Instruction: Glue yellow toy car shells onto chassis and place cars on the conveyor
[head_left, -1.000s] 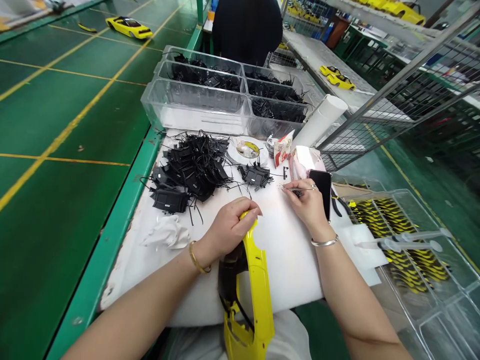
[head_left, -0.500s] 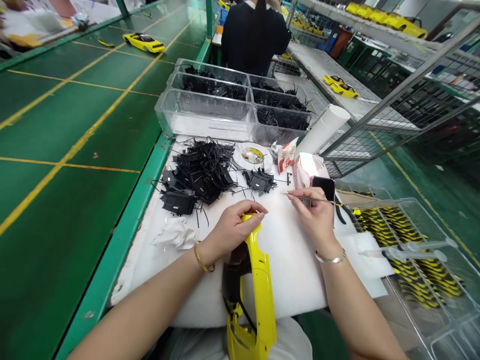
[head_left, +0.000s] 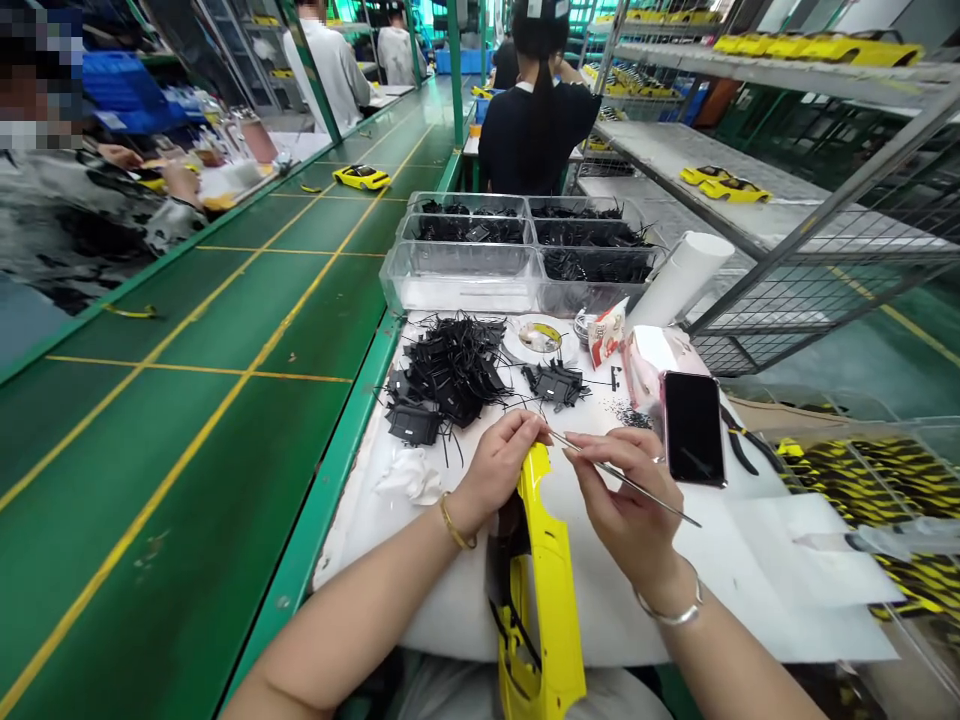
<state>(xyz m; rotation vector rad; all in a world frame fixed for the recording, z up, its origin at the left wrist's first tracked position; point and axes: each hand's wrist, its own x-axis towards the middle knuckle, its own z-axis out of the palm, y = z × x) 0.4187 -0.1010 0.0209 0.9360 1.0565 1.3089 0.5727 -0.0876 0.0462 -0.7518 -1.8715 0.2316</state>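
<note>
My left hand [head_left: 504, 462] is closed around the front end of a yellow model car body [head_left: 559, 580], which lies lengthwise toward my lap. Its dark window part [head_left: 508, 545] shows on the left side. My right hand [head_left: 628, 490] pinches a slim pointed metal tool [head_left: 651, 492] like a pen. The tool's tip meets the left fingertips just above the car's end; any small piece there is too tiny to make out. Beyond the hands, tiny dark parts [head_left: 636, 414] are scattered on the white table cover [head_left: 457, 625].
Black wired parts [head_left: 454, 375] lie heaped behind my left hand, below clear divided trays [head_left: 465, 285]. A phone [head_left: 694, 428], black-handled pliers [head_left: 741, 445] and a tape roll [head_left: 540, 338] surround the work area. The green conveyor [head_left: 187, 450] runs along the left; a wire rack [head_left: 802, 290] stands right.
My right hand has brought the metal tool leftward from the table to my left fingertips. The view has tilted up, showing more of the conveyor and people. The left hand still holds the car body.
</note>
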